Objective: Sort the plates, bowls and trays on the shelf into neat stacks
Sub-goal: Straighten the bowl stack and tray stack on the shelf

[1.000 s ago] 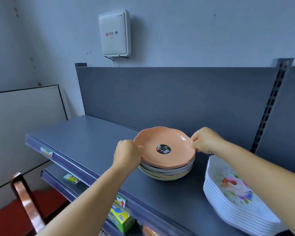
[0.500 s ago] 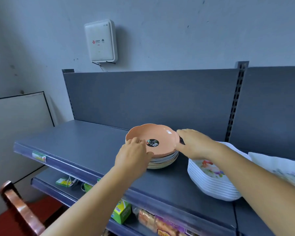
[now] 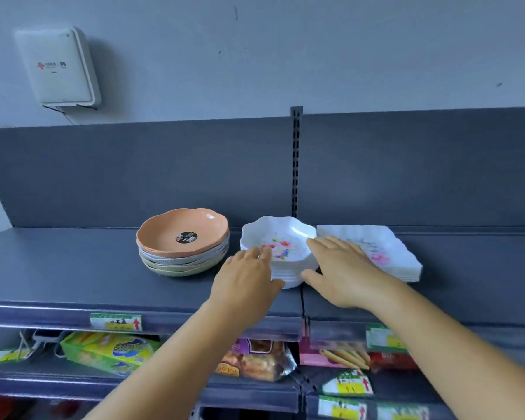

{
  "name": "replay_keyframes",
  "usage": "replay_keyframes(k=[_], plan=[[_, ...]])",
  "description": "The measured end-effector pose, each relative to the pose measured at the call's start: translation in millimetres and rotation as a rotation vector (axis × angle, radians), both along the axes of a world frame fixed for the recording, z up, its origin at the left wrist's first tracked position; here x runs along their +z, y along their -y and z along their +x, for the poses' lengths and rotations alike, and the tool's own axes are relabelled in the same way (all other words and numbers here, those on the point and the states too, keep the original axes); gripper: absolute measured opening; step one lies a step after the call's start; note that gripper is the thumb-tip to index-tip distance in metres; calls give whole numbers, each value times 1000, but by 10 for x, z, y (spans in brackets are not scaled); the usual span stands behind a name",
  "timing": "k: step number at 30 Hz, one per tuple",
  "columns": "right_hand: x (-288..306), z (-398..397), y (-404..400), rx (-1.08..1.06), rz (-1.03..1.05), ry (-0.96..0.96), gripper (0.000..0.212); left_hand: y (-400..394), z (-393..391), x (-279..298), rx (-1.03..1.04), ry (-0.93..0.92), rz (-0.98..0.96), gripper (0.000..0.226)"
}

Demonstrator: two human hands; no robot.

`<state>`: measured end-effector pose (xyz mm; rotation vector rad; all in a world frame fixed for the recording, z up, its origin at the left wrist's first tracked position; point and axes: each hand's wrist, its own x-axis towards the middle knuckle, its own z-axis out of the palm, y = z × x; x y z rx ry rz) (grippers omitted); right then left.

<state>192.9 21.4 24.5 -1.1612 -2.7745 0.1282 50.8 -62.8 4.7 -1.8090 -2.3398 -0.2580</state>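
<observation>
- The stack of white flowered bowls point(image 3: 281, 253) is sitting mid-shelf, between the peach-topped plate stack point(image 3: 182, 244) on its left and the square white trays point(image 3: 373, 250) on its right, almost touching the trays.
- The bowls are looking glossy and scalloped, nested fairly evenly, with a floral print showing in the top one.
- The left hand point(image 3: 244, 280) is cupping the stack's near-left rim, fingers spread; the right hand point(image 3: 340, 271) is lying open and flat over the gap beside the trays, holding nothing.
- A push from one side only is likely to fan the slick bowls apart, or nudge them into the trays.
- The dark shelf point(image 3: 73, 268) is leaving room to the left.
</observation>
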Motion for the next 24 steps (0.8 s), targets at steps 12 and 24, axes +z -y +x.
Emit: replay_keyframes(k=[12, 24], plan=[[-304, 1437, -162, -342, -53, 8, 64, -636, 1287, -115, -327, -15, -69, 59], [-452, 3258, -708, -579, -85, 45, 71, -1480, 3012, -234, -541, -14, -107, 56]])
